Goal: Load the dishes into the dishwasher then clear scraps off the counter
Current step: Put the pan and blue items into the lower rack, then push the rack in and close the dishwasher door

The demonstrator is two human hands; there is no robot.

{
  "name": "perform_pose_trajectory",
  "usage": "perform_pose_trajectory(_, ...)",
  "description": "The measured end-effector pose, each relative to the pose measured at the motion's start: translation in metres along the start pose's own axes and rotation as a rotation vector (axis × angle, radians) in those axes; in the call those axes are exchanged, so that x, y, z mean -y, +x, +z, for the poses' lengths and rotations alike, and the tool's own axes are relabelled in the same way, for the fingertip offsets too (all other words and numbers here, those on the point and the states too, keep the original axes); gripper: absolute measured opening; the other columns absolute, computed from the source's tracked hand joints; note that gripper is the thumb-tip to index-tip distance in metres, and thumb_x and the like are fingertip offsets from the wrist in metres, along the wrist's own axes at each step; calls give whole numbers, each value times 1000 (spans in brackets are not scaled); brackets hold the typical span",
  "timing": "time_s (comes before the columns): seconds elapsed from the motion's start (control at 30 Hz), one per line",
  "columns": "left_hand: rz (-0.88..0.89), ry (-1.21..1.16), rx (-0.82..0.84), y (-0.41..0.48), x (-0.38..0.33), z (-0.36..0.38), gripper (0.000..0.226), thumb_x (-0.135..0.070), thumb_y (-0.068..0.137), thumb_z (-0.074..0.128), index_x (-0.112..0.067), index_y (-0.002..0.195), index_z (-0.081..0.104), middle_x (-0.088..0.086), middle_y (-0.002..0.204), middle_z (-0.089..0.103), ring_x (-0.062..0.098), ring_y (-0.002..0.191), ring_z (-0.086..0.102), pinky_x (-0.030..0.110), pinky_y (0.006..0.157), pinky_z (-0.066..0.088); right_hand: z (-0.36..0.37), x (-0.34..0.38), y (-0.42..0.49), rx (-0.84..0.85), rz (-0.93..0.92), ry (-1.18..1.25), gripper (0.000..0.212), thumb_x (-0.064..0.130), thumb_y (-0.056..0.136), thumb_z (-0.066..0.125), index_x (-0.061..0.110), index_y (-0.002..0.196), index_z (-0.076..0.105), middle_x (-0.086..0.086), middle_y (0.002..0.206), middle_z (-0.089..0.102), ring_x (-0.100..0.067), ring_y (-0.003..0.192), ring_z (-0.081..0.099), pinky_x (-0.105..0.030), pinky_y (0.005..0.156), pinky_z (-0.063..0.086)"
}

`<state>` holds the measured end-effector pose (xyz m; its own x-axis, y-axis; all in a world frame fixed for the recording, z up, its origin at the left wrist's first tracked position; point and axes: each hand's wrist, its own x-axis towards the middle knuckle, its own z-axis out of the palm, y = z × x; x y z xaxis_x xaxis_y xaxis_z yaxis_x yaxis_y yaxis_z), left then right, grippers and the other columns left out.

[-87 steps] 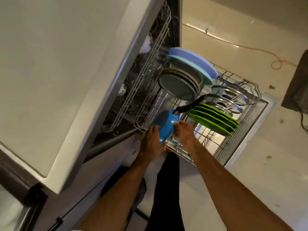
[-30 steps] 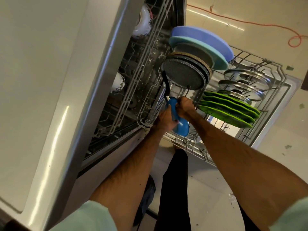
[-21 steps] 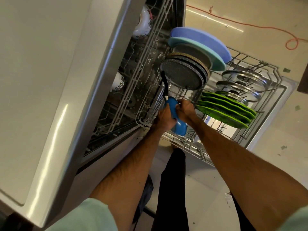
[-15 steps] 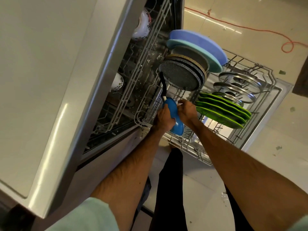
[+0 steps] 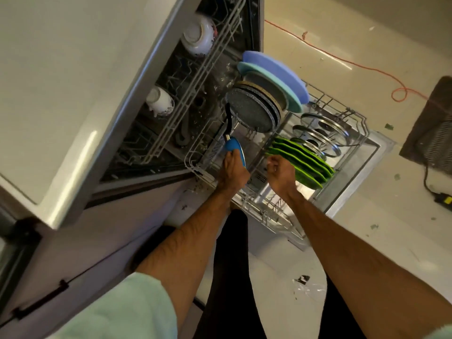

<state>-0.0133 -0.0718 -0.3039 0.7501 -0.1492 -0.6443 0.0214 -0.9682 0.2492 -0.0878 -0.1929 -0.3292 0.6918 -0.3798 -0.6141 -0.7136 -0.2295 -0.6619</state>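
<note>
Loading looks nearly done: lower rack (image 5: 276,216) holds plates, green plates (image 5: 303,162) & lids, left hand (image 5: 232,171) grips blue pan (image 5: 236,150) on edge at rack's front-left, right hand (image 5: 280,170) clenched, empty; counter scraps not yet cleared.

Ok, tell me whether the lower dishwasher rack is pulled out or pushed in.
Pulled out. The lower rack extends past the dishwasher's front, over the open door, carrying green plates and glass lids.

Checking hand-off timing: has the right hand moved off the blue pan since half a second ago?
Yes. The right hand has left the blue pan and now sits beside the green plates; the left hand holds the pan alone.
</note>
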Motion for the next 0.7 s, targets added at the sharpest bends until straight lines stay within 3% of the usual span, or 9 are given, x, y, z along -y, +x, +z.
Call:
perform_pose_trajectory(0.07, -29, -56, -45, -20, -16, 5, 47, -5, 90, 63, -5, 133, 46, 17, 138, 49, 34, 123, 52, 40, 93, 45, -19, -8, -12, 27, 38, -12, 23, 8, 100, 52, 2, 115, 68, -17, 111, 71, -33, 105, 66, -40, 91, 53)
perform_pose_trajectory(0.17, -52, -177, -79, -52, -46, 17, 46, -6, 91, 60, -4, 135, 47, 17, 140, 49, 33, 127, 50, 39, 100, 41, -54, -17, -33, 89, 16, -68, 23, 8, 100, 51, 5, 115, 69, -9, 107, 71, -26, 100, 66, -26, 80, 46)
perform_pose_trajectory(0.3, -88, -334, -86, -96, -87, 38, 47, -13, 93, 64, -4, 138, 49, 15, 138, 54, 29, 126, 54, 37, 101, 45, -98, -34, -62, 141, -37, -155, 25, 9, 100, 52, 5, 120, 68, -11, 114, 72, -25, 102, 66, -24, 81, 44)
perform_pose_trajectory(0.43, -117, -411, -100, -131, -107, 58, 46, -8, 93, 63, -6, 137, 50, 13, 140, 49, 22, 118, 54, 28, 88, 41, -124, -46, -83, 147, -91, -215, 23, 7, 100, 52, 1, 116, 68, -15, 111, 72, -27, 98, 65, -31, 83, 48)
perform_pose_trajectory(0.53, -147, -471, -114, -148, -104, 70, 43, -6, 91, 62, -6, 133, 54, 12, 135, 54, 23, 116, 56, 31, 88, 46, -131, -54, -92, 168, -79, -208, 24, 8, 100, 54, 5, 120, 66, -10, 113, 71, -19, 96, 62, -26, 84, 45)
perform_pose_trajectory(0.6, -205, -530, -114, -159, -98, 81, 38, -5, 91, 61, -4, 128, 59, 12, 128, 61, 24, 115, 58, 34, 92, 49, -133, -62, -93, 179, -58, -199, 25, 9, 100, 55, 6, 121, 66, -9, 112, 70, -16, 95, 60, -22, 82, 42)
perform_pose_trajectory(0.7, -345, -633, -27, -170, -92, 100, 19, -5, 89, 56, -2, 102, 70, 7, 95, 67, 19, 90, 60, 30, 76, 53, -142, -74, -94, 176, -55, -250, 23, 8, 98, 58, 5, 119, 67, -12, 107, 71, -20, 94, 63, -22, 80, 42)
